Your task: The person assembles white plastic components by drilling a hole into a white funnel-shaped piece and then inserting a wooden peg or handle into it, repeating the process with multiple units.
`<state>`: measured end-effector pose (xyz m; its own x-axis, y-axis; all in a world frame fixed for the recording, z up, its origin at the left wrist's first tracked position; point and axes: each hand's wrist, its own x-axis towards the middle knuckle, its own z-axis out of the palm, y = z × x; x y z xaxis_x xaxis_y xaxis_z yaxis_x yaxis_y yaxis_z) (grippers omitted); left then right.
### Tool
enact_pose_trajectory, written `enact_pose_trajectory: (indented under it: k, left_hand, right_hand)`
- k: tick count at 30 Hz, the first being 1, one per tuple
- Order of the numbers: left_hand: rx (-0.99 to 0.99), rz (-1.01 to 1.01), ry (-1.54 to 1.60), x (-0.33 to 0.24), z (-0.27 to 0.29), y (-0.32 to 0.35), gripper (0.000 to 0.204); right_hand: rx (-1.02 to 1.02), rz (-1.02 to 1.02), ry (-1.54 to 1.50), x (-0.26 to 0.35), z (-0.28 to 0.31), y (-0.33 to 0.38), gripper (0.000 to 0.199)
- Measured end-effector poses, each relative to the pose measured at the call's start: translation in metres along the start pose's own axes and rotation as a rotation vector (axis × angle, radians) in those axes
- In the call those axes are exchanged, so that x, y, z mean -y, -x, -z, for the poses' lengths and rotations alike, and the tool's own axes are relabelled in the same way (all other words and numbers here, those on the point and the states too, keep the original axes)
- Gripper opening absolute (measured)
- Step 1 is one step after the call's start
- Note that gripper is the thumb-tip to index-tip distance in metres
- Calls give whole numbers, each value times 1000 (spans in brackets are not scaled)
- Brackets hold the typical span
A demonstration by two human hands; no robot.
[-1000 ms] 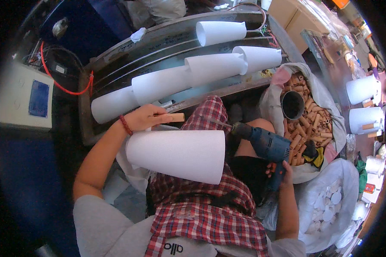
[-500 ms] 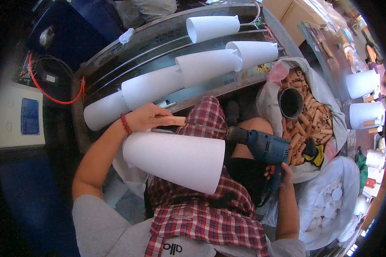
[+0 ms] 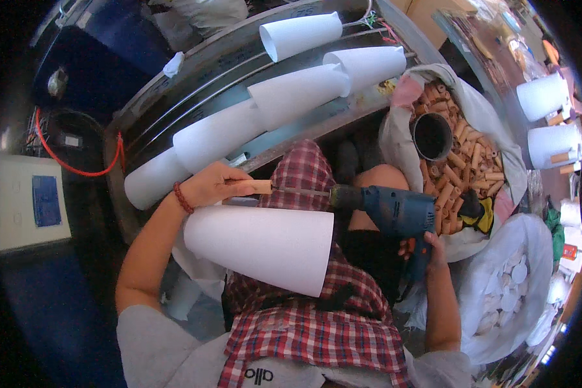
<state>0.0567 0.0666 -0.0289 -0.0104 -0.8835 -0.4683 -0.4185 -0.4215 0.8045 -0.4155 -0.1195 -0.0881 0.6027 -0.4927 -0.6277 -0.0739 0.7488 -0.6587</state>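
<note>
My left hand (image 3: 216, 183), closed, pinches a short tan tube (image 3: 260, 187) between thumb and fingers. My right hand (image 3: 431, 253) is wrapped round the handle of a blue power drill (image 3: 399, 212). From the drill's black chuck a long thin bit (image 3: 304, 191) points left, its tip at the tube's right end. Whether the tip sits inside the tube I cannot tell. Below my left wrist a tapered white sleeve (image 3: 265, 249) lies across my lap on a red checked cloth (image 3: 317, 333), its wide end to the right.
Several white tapered sleeves (image 3: 301, 84) lie along metal rods in a wooden frame (image 3: 291, 143) ahead. At the right stands a sack (image 3: 498, 110) of tan tubes with a black cup (image 3: 431, 137). Nearer is a plastic bag (image 3: 530, 258) of white discs. An orange cord (image 3: 77, 171) hangs left.
The tan tube has come down into line with the drill bit, and its end now meets the tip. The whole view has shifted slightly. Both hands keep their holds.
</note>
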Motion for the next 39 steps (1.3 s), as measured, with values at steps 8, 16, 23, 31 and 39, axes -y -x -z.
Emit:
enact_pose_trajectory:
  k: [8,16,23,31,39]
  left_hand:
    - [48,92,-101,-25,-2,-10,28]
    - [98,-47,-274,-51,-15,-30,32]
    - [73,60,-342,-78,-23,-32,31]
    - [41,28,-433,-80,-27,-31,30]
    - [33,-24,-466,-82,-31,-27,31]
  right_hand:
    - [88,-32,-41,3,6,-1,59]
    - [113,-57,-91,15,-6,-1,64]
    - [35,-92,39,24,-7,-4,52]
    - [67,-39,6,22,-7,-6,54]
    - [156,-22,-47,19,-4,-8,56]
